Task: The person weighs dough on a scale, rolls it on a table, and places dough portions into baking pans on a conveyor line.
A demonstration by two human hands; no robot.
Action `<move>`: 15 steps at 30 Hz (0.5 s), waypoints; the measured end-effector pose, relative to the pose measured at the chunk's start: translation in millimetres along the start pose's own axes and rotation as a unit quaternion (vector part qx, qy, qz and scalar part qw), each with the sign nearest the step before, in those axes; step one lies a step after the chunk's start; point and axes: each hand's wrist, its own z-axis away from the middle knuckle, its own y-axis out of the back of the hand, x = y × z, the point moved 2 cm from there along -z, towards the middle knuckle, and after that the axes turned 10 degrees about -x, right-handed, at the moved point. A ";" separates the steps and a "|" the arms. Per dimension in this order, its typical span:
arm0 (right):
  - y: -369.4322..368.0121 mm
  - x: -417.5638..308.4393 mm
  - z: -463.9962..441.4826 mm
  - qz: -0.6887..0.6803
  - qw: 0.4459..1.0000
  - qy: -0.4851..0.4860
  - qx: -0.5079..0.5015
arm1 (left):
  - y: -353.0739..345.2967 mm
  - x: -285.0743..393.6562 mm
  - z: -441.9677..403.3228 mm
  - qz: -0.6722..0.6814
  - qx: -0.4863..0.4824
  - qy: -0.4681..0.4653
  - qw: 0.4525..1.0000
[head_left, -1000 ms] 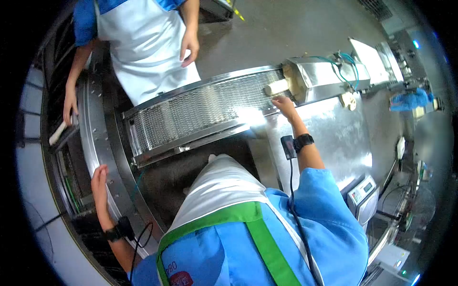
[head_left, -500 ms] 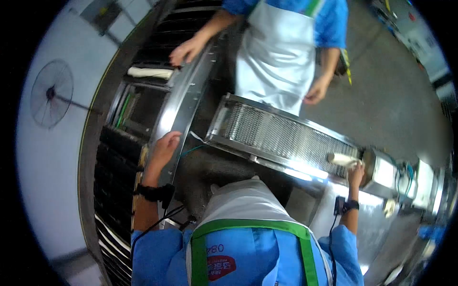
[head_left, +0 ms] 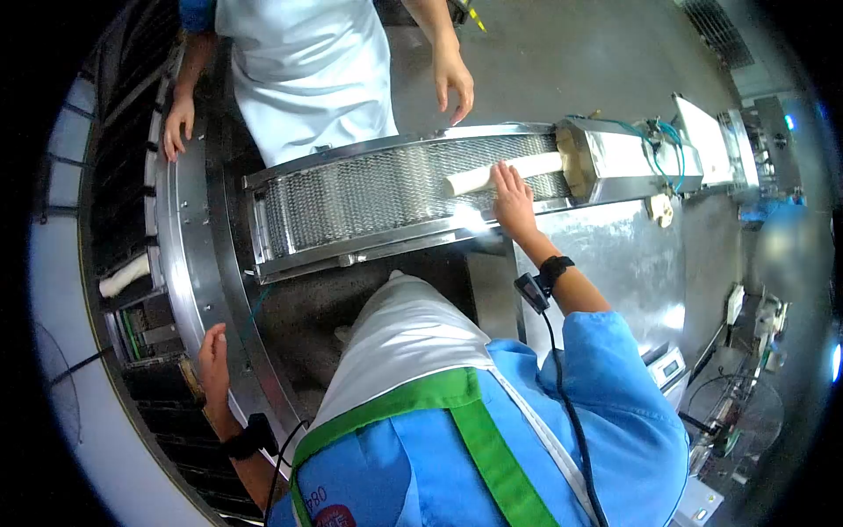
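In the head view, a white roll [head_left: 472, 180] lies lengthwise on the mesh belt [head_left: 369, 193], toward its right end, with its right tip at the mouth of the metal housing [head_left: 628, 158]. The right hand [head_left: 515, 204] reaches over the belt's near edge, its fingers outstretched and laid across the roll's middle without closing around it; whether they press cannot be told. The left hand [head_left: 212, 360], fingers fairly straight and holding nothing visible, is by the left edge of the steel rail [head_left: 189, 233]; contact is unclear. Across the belt, a co-worker's one hand [head_left: 180, 125] is at the rail's upper end, the other hand [head_left: 453, 83] hanging near the belt's far edge.
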 end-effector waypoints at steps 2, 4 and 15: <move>7.2 -1.2 8.7 -0.014 1.000 0.017 -0.007 | 4.3 6.8 -6.5 -0.005 -0.018 0.010 1.000; 14.2 -0.6 14.1 -0.015 0.998 0.064 -0.022 | 3.7 10.1 -15.9 0.016 -0.020 -0.011 1.000; 5.7 -48.9 -46.6 -0.071 0.996 0.055 0.010 | -6.6 65.6 -29.6 -0.031 -0.068 -0.031 0.997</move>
